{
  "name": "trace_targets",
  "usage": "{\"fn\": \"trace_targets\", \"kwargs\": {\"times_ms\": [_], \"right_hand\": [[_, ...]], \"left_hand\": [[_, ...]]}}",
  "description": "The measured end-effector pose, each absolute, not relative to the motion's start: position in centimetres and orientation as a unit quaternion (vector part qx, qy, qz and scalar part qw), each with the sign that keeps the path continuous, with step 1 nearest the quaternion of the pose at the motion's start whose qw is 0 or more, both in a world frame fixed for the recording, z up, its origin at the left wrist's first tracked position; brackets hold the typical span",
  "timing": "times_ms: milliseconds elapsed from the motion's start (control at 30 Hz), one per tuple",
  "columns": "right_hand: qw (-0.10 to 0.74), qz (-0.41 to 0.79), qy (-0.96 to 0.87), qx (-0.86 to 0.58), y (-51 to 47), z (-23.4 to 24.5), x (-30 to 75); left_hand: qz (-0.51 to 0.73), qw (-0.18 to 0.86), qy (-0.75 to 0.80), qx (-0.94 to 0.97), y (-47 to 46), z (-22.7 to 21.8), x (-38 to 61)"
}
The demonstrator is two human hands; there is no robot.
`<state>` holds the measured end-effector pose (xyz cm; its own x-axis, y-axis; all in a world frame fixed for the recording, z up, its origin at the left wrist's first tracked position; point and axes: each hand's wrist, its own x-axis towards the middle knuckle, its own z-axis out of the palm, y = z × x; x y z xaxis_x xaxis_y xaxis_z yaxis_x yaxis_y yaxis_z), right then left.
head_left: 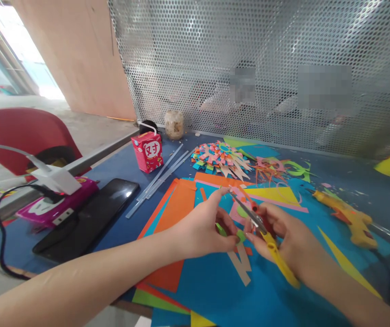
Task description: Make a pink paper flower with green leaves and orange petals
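My right hand (283, 236) is closed round a pair of scissors (258, 220) with yellow handles, blades pointing up and left towards my other hand. My left hand (211, 222) curls its fingers on a small paper cutout (240, 236), with green parts and two pale strips hanging down like ribbon tails. The fingertips of both hands come close together at this cutout. Pink paper (237, 211) shows behind the blades; whether it belongs to the cutout I cannot tell. Beneath my hands lie blue sheets (215, 295) and orange sheets (177, 209).
A pile of paper rosettes (220, 156) and shredded strips (269, 168) lies farther back. A yellow glue gun (348, 218) rests at right. Clear glue sticks (160, 179), a red drink carton (148, 152), a jar (174, 125), a phone (86, 218) and a purple power strip (58, 204) occupy the left.
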<state>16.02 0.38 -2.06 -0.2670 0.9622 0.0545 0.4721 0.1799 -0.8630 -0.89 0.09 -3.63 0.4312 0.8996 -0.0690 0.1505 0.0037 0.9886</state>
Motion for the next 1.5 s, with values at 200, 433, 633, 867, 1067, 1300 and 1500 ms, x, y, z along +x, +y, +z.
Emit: {"fn": "trace_targets", "kwargs": {"times_ms": [200,433,633,867,1067,1300,1500], "right_hand": [[0.333,0.372,-0.684,-0.532,0.7,-2.5,16.5],[0.339,0.408,-0.651,-0.543,0.6,-2.0,16.2],[0.383,0.397,-0.666,-0.502,0.5,-3.5,16.6],[0.446,0.379,-0.668,-0.461,0.5,-3.3,16.9],[0.442,0.38,-0.655,-0.48,0.0,-1.7,16.7],[0.389,0.336,-0.729,-0.452,0.1,-2.5,17.4],[0.391,0.299,-0.735,-0.466,0.0,-2.2,17.3]], "left_hand": [[0.378,0.544,0.422,0.618,0.5,-3.8,-1.0],[0.4,0.544,0.404,0.617,0.4,-3.4,-1.2],[0.412,0.57,0.393,0.593,0.3,-3.2,-1.0],[0.44,0.667,0.35,0.489,0.5,-2.8,-0.8],[0.444,0.689,0.337,0.463,0.5,-2.9,-0.3],[0.451,0.707,0.316,0.444,0.2,-3.1,-0.3],[0.471,0.68,0.357,0.434,0.2,-2.5,-0.1]]}}
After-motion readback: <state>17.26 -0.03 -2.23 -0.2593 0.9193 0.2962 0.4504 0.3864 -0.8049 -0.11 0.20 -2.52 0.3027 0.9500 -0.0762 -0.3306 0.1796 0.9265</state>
